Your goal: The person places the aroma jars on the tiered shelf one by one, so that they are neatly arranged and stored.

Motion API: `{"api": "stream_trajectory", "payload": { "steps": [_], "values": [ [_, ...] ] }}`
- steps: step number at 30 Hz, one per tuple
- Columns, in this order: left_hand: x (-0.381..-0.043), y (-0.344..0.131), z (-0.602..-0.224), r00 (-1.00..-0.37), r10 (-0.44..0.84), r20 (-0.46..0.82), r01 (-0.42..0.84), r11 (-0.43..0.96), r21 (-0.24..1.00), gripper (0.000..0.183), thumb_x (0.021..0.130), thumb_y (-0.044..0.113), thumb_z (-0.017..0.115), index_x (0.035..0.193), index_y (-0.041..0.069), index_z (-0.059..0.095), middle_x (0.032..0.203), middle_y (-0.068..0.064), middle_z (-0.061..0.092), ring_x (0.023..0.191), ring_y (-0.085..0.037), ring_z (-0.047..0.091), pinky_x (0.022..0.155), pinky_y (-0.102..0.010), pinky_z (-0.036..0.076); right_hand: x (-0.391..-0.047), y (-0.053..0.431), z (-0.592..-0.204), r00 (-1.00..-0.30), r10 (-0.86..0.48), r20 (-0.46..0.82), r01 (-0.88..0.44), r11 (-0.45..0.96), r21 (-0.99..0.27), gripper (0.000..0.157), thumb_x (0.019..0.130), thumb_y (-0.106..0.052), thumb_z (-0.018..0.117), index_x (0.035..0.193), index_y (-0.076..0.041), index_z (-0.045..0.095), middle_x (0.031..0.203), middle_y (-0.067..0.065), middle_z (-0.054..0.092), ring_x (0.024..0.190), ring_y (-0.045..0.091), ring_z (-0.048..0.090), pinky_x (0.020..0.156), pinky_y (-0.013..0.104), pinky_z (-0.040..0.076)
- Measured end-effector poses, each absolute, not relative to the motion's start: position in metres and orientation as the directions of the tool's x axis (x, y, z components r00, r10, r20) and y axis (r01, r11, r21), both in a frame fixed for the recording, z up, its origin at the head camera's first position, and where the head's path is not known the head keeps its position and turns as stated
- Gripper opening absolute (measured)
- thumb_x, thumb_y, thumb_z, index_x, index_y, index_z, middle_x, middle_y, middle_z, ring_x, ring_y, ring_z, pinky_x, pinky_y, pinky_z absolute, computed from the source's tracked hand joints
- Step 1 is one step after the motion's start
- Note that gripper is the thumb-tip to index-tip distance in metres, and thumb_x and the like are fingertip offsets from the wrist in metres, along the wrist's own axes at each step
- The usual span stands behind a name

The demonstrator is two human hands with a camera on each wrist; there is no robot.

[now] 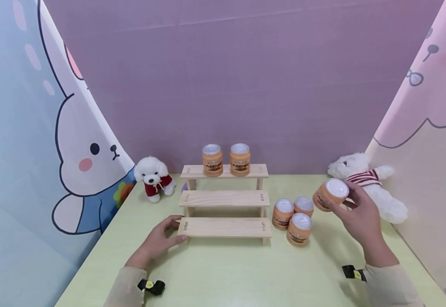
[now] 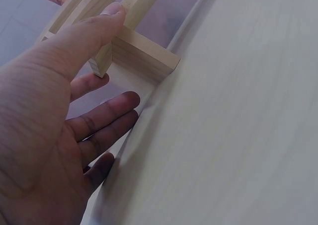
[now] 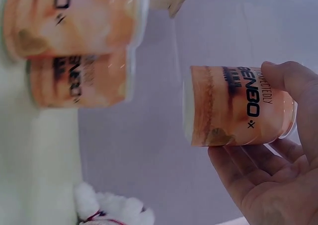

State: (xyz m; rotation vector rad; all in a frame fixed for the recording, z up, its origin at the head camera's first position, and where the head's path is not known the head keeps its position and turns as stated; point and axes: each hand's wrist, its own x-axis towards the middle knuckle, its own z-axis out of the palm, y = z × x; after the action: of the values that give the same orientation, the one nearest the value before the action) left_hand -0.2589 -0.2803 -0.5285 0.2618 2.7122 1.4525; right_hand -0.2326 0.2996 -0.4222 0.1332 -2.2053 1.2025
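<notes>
On the right, my right hand [image 1: 361, 215] holds an orange-labelled jar [image 1: 330, 194] with a silvery lid, raised above the table. In the right wrist view, thumb and fingers grip that jar [image 3: 238, 106] from opposite sides. My left hand [image 1: 160, 239] pinches the left end of the lowest board of a three-step wooden display rack [image 1: 224, 227]. The left wrist view has the thumb on the board [image 2: 144, 48] and the index finger at its corner, other fingers loose. Two matching jars [image 1: 212, 160] stand on the top step. Three more jars [image 1: 299, 229] stand clustered right of the rack.
A white plush dog [image 1: 152, 177] in a red top sits left of the rack. Behind my right hand, a white plush toy [image 1: 368, 183] in a striped top leans at the table's right edge. A purple backdrop [image 1: 226, 85] rises behind the pale table [image 1: 230, 273].
</notes>
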Motion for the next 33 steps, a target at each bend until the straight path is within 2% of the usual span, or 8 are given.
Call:
{"api": "stream_trajectory", "payload": {
  "steps": [8, 17, 33],
  "values": [
    [-0.258, -0.280, -0.527, -0.985, 0.172, 0.030, 0.121, 0.546, 0.829, 0.067, 0.087, 0.046, 0.086, 0.144, 0.029, 0.056, 0.124, -0.001, 0.067, 0.135, -0.033, 0.054, 0.117, -0.066, 0.032, -0.236, 0.277, -0.401, -0.779, 0.156, 0.607, -0.446, 0.543, -0.712, 0.069, 0.082, 0.002, 0.088, 0.144, -0.004, 0.059, 0.125, 0.005, 0.065, 0.106, -0.006, 0.059, 0.083, 0.007, 0.050],
    [-0.260, -0.282, -0.531, -0.983, 0.177, 0.041, 0.132, 0.541, 0.831, 0.067, 0.086, 0.046, 0.086, 0.144, 0.029, 0.057, 0.124, -0.001, 0.068, 0.132, -0.032, 0.056, 0.116, -0.066, 0.033, -0.243, 0.252, -0.395, -0.782, 0.106, 0.615, -0.496, 0.493, -0.715, 0.069, 0.081, 0.002, 0.088, 0.143, -0.002, 0.058, 0.128, 0.013, 0.066, 0.109, -0.003, 0.059, 0.086, 0.010, 0.051],
    [-0.259, -0.282, -0.529, -0.984, 0.176, 0.042, 0.133, 0.546, 0.828, 0.066, 0.087, 0.046, 0.085, 0.144, 0.029, 0.056, 0.125, -0.001, 0.067, 0.131, -0.031, 0.056, 0.115, -0.067, 0.034, -0.248, 0.206, -0.382, -0.807, 0.019, 0.590, -0.536, 0.393, -0.747, 0.066, 0.081, -0.006, 0.092, 0.140, -0.006, 0.062, 0.127, 0.009, 0.067, 0.110, 0.003, 0.063, 0.089, 0.015, 0.054]
  ]
}}
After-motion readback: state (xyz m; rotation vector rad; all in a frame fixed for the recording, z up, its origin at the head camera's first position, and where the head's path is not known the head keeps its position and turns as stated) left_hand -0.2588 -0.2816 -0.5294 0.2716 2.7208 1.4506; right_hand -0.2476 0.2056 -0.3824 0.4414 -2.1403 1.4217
